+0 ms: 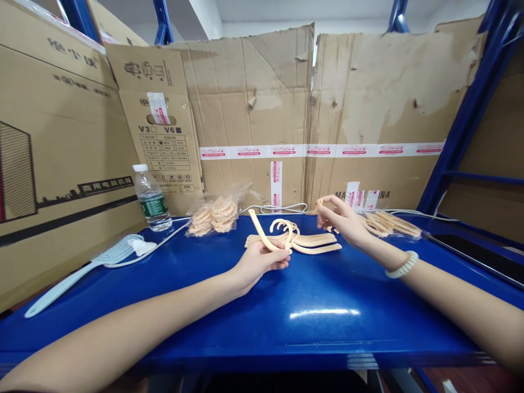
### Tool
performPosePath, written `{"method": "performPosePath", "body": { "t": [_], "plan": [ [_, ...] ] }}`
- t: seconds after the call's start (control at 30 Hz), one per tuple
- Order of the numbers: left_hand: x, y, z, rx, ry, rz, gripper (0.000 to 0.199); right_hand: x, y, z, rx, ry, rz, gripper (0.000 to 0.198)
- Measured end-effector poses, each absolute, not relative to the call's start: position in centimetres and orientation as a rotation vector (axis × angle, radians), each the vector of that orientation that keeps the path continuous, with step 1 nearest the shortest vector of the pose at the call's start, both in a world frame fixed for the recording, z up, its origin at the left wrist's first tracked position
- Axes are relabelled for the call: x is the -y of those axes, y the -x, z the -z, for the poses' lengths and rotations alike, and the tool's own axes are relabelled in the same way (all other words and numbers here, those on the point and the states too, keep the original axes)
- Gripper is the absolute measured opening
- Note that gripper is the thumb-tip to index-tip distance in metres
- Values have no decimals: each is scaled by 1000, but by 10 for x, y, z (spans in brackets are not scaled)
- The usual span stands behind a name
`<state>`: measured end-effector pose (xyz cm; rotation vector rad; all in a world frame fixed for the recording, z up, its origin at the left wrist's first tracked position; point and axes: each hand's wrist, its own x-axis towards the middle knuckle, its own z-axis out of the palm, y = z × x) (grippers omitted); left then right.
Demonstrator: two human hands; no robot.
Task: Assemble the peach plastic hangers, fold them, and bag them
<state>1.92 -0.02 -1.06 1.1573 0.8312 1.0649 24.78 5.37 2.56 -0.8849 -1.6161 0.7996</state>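
While both hands are working over the blue table (213, 333): the left is holding, the right is hovering.
Left hand (262, 262): gripping a cream hanger arm (261, 232), thumb pressing near its lower end; the arm is tilting up to the left, above the table.
Curved hook (289, 236): rising just beside the left fingers; cannot tell if it is joining the held arm.
Right hand (341, 218): hanging raised, fingers bending inward, fingertips coming close together by a small tan bit (313, 210); cannot tell if they are pinching it.
Hanger pile (321, 240): lying on the table behind the left hand, arms pointing right, partly hidden.
Small cream pieces (333, 230): resting on the table below the right hand.
Bagged parts: one clear bag (216, 215) is sitting left of the pile, another (393, 225) is lying beyond the right wrist.
Bracelet (403, 266): circling the right wrist, pale.
Table left: bottle (152, 204) is standing upright; light-blue paddle (61, 288) is lying near a white cable (164, 243).
Table right: dark flat slab (478, 254) is lying at the edge.
Back: cardboard sheets (249, 120) are standing upright, white-and-red tape running across.
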Motion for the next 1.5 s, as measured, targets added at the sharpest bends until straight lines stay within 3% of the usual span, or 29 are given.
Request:
{"method": "performPosePath", "body": {
  "t": [0.13, 0.27, 0.57, 0.77, 1.03, 1.5],
  "plan": [
    [0, -19, 10, -829, -1151, -1063, 26, -26, -223, -26, 1330, 823, -1394, 19],
    [0, -18, 10, -819, -1171, -1059, 29, -14, -211, -19, 1200, 753, -1610, 18],
    [1, -18, 10, -794, -1224, -1044, 30, -7, -205, -7, 1143, 733, -1700, 52],
    [1, -17, 11, -815, -1318, -1028, 25, -9, -203, -1, 1267, 770, -1671, 29],
    [2, -18, 9, -828, -1396, -1000, 21, -14, -205, 1, 1611, 704, -1462, 28],
    [5, -19, 8, -874, -1425, -991, 14, -14, -205, 0, 1726, 686, -1360, 29]
  ]
}}
